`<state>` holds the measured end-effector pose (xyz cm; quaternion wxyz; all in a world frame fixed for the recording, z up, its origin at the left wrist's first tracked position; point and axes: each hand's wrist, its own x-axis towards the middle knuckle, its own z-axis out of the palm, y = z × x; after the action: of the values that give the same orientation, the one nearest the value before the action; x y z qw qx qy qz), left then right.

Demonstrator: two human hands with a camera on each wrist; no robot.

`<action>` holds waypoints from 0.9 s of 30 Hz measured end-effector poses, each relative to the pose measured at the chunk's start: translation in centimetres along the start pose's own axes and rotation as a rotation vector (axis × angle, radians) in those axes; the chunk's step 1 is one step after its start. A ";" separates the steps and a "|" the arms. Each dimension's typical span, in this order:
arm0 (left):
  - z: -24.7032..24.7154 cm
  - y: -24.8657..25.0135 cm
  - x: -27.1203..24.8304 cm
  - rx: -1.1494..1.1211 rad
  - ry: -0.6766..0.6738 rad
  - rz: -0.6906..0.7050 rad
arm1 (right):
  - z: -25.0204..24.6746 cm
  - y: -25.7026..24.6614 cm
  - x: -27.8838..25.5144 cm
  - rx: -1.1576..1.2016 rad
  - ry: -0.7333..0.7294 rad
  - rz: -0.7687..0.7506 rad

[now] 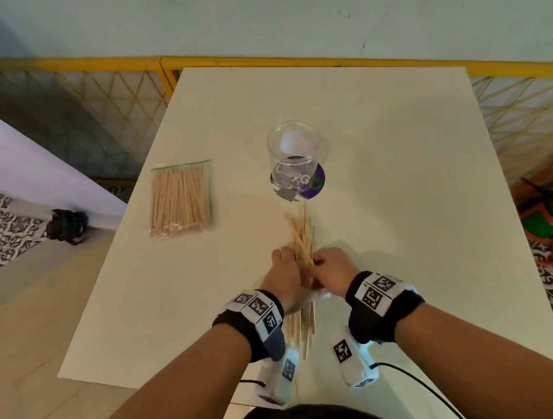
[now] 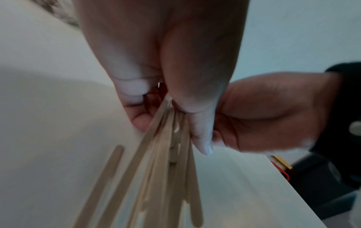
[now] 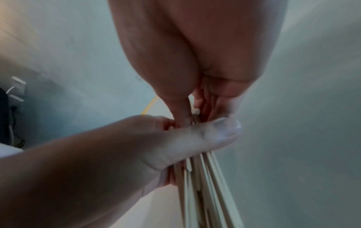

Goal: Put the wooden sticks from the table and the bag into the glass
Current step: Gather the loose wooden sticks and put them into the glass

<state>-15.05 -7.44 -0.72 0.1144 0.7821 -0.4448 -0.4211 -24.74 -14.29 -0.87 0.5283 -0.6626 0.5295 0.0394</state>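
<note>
Head view shows both hands meeting over the white worktop point(image 1: 383, 172), left hand point(image 1: 283, 276) and right hand point(image 1: 331, 270) each clamped on one bundle of wooden sticks point(image 1: 301, 237), whose ends fan out beyond the grip toward the glass point(image 1: 293, 153); the bag point(image 1: 181, 198) lies left.

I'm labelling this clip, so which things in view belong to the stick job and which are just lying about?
Job: loose sticks, gripped by left hand and right hand; bag of sticks; glass; table.

Lying about: purple coaster under the glass; black object on the floor; yellow fence.
</note>
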 end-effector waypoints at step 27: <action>-3.2 -0.1 -1.8 -0.563 0.069 0.340 | -0.9 -2.5 -1.7 0.256 0.049 -0.317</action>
<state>-13.00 -6.57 2.21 0.4097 0.6480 -0.4310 -0.4759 -24.10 -14.15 2.21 0.5947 -0.6660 0.4317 -0.1280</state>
